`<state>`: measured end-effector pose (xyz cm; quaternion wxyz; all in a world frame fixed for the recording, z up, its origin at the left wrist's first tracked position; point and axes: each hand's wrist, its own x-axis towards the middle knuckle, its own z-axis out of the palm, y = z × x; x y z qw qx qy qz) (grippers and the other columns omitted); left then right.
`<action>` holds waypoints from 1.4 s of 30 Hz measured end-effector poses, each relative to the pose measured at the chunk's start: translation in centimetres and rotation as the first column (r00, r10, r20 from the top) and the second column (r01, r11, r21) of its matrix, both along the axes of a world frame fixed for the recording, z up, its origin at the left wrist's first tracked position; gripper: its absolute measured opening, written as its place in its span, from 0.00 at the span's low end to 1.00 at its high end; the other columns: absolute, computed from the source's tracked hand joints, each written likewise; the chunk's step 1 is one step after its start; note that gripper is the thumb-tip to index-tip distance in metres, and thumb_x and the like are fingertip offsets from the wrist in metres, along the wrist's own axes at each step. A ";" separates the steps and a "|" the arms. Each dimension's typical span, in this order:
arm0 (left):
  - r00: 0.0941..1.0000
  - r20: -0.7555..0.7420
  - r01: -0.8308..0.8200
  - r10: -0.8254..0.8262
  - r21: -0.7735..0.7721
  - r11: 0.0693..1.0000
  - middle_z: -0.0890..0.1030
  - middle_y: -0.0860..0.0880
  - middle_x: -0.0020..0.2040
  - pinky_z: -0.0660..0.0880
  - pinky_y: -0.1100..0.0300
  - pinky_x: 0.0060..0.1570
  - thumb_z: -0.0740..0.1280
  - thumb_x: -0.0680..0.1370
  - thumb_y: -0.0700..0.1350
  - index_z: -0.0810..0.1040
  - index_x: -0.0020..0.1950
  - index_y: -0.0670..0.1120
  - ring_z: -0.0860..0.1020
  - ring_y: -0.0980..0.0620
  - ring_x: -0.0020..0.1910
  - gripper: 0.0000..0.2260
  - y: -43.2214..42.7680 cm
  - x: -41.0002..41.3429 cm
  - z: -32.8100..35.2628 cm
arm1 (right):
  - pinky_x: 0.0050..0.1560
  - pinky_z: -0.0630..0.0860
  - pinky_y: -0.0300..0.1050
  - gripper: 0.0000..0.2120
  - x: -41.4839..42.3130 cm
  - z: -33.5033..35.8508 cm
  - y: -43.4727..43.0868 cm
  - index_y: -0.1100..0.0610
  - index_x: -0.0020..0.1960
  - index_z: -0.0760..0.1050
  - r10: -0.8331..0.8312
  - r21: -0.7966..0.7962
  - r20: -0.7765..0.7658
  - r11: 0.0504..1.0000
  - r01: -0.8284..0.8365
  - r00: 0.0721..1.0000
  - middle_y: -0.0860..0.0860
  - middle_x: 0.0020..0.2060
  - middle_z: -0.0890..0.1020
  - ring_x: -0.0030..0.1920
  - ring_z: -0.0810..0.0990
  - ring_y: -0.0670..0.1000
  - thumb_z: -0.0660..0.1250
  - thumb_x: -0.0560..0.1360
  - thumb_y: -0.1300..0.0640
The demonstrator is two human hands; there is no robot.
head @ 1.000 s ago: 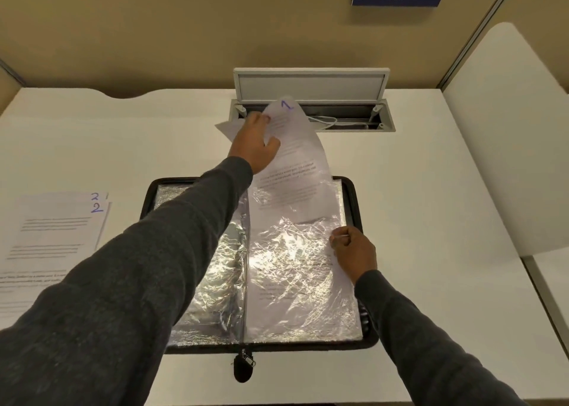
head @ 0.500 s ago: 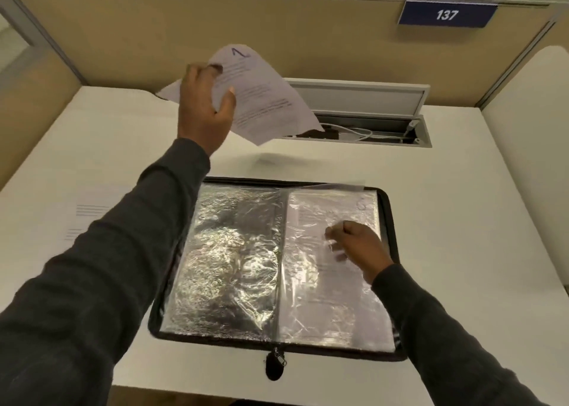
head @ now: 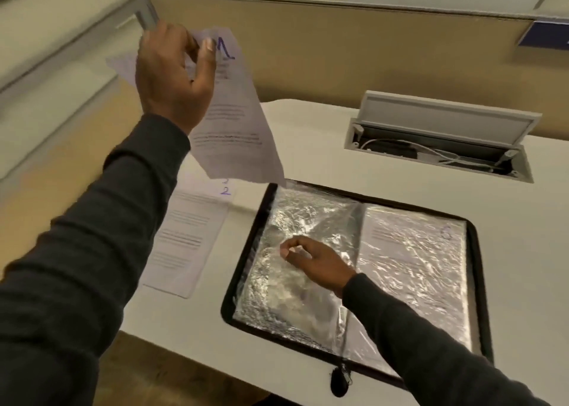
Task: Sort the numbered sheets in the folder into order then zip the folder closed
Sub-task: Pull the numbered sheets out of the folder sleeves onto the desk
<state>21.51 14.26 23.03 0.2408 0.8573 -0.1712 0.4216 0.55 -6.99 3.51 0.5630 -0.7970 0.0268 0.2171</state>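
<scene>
The black zip folder (head: pixel 478 270) lies open on the white desk, its crinkled clear sleeves facing up. My left hand (head: pixel 172 73) holds the sheet numbered 1 (head: pixel 237 128) up in the air, left of and above the folder. My right hand (head: pixel 314 261) pinches a clear sleeve (head: pixel 289 301) over the folder's left page. The right page holds a sheet in its sleeve with a number like 6 (head: pixel 446 231). A small stack of sheets marked 2 (head: pixel 187 236) lies on the desk left of the folder. The zip pull (head: pixel 340 381) hangs over the front edge.
An open cable hatch (head: pixel 440 135) with white cables sits at the back of the desk (head: pixel 308 135). Tan partition walls (head: pixel 338 55) close off the back and left. The desk's front edge runs just below the folder.
My left hand has carried sheet 1 up and to the left, away from the folder. My right hand has moved from the right page to the left page. The view has swung left.
</scene>
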 end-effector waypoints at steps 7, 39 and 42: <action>0.933 -0.359 0.077 0.032 0.284 0.956 0.70 0.47 0.35 0.61 0.55 0.36 0.59 0.79 0.57 0.71 0.36 0.43 0.68 0.47 0.38 0.20 5.0 2.3 -5.2 | 0.73 0.66 0.52 0.26 0.2 -3.4 3.1 0.54 0.69 0.73 0.307 -0.359 -0.034 0.884 -0.298 0.951 0.56 0.77 0.65 0.79 0.58 0.54 0.66 0.78 0.38; 0.503 -0.755 0.223 0.421 0.584 0.781 0.55 0.39 0.78 0.64 0.47 0.67 0.58 0.80 0.62 0.65 0.71 0.45 0.65 0.39 0.70 0.27 7.2 -2.7 -25.3 | 0.77 0.60 0.53 0.25 -2.5 -5.8 2.2 0.45 0.72 0.71 0.044 -0.513 0.154 0.857 0.042 0.987 0.52 0.80 0.61 0.79 0.59 0.53 0.67 0.77 0.40; 0.553 -0.762 0.266 0.336 0.544 0.796 0.59 0.39 0.76 0.66 0.47 0.64 0.57 0.79 0.63 0.66 0.71 0.44 0.67 0.39 0.68 0.28 4.3 -4.4 -25.0 | 0.72 0.68 0.56 0.25 -2.8 -5.8 -0.2 0.49 0.69 0.74 -0.053 -0.537 0.166 0.833 0.136 0.985 0.54 0.74 0.71 0.73 0.69 0.57 0.68 0.76 0.39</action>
